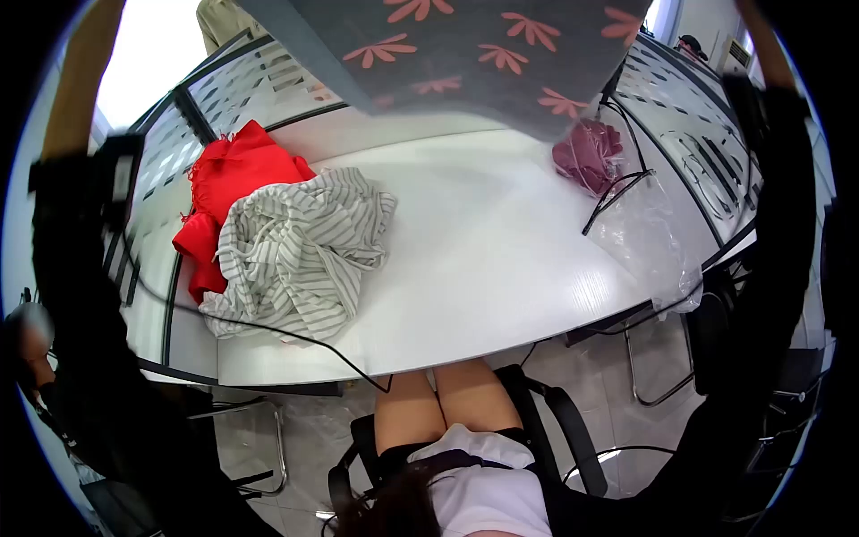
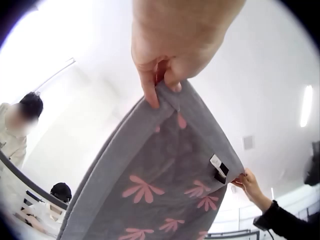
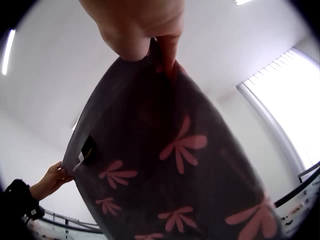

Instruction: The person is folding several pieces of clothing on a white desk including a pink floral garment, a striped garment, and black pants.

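Note:
A grey cloth with pink flower shapes [image 1: 483, 54] hangs in the air over the far side of the desk, held up by both raised hands. My left hand [image 2: 182, 45] pinches one top corner between thumb and fingers in the left wrist view. The opposite top corner is gripped by my right hand [image 3: 140, 25], seen from below in the right wrist view. Between the hands the top edge sags a little, and a small black-and-white label [image 2: 219, 167] sticks out near the right hand. In the head view both hands are out of frame above.
On the white desk [image 1: 465, 259], a striped cloth [image 1: 300, 242] lies crumpled at left over a red cloth [image 1: 246, 170]. A maroon bundle in plastic [image 1: 588, 157], a black cable [image 1: 617, 197] and a clear bag [image 1: 649, 242] lie at right. Low partitions [image 1: 264, 85] border the desk.

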`<action>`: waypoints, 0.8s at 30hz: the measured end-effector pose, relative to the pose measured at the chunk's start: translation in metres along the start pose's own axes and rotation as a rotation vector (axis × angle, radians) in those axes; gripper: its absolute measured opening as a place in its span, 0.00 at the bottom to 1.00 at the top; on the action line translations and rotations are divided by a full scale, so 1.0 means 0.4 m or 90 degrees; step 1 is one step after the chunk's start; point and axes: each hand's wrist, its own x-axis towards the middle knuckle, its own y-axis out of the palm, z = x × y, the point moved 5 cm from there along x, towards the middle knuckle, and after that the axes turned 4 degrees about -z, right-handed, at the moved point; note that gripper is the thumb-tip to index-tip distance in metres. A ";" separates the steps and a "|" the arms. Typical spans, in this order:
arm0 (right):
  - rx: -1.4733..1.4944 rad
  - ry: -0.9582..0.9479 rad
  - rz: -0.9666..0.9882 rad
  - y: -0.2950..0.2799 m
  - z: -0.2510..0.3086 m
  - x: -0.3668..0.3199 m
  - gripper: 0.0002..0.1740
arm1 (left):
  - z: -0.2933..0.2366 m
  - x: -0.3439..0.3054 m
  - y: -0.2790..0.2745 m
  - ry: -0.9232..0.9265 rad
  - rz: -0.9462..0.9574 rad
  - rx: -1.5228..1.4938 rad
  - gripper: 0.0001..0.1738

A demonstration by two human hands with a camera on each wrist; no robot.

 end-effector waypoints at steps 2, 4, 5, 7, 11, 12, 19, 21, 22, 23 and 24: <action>-0.173 -0.038 0.055 -0.060 0.082 -0.077 0.15 | -0.072 -0.088 -0.022 -0.072 0.097 0.165 0.09; -0.197 0.150 0.243 -0.137 0.096 -0.255 0.13 | -0.020 -0.245 -0.095 -0.150 0.243 0.325 0.15; -0.207 0.244 0.336 -0.158 0.120 -0.352 0.16 | 0.037 -0.350 -0.147 -0.181 0.285 0.285 0.19; -0.100 0.373 0.549 -0.151 0.239 -0.511 0.08 | -0.137 -0.547 -0.033 -0.161 0.516 0.406 0.06; -0.105 0.531 0.942 -0.174 0.438 -0.692 0.13 | -0.259 -0.773 0.041 -0.292 0.677 0.150 0.12; -0.036 0.498 0.928 -0.178 0.462 -0.702 0.13 | -0.280 -0.781 0.047 -0.328 0.688 0.131 0.13; 0.119 0.642 0.689 -0.144 0.412 -0.743 0.06 | -0.207 -0.788 0.043 -0.397 0.514 0.184 0.08; 0.116 0.695 0.719 -0.104 0.340 -0.810 0.04 | -0.123 -0.778 0.084 -0.448 0.491 0.169 0.08; 0.111 0.697 0.734 -0.084 0.306 -0.842 0.04 | -0.078 -0.771 0.111 -0.512 0.479 0.148 0.09; 0.105 0.696 0.749 -0.061 0.270 -0.869 0.04 | -0.054 -0.744 0.154 -0.512 0.491 0.185 0.09; 0.074 0.665 0.757 -0.039 0.235 -0.889 0.03 | -0.014 -0.731 0.192 -0.465 0.515 0.208 0.08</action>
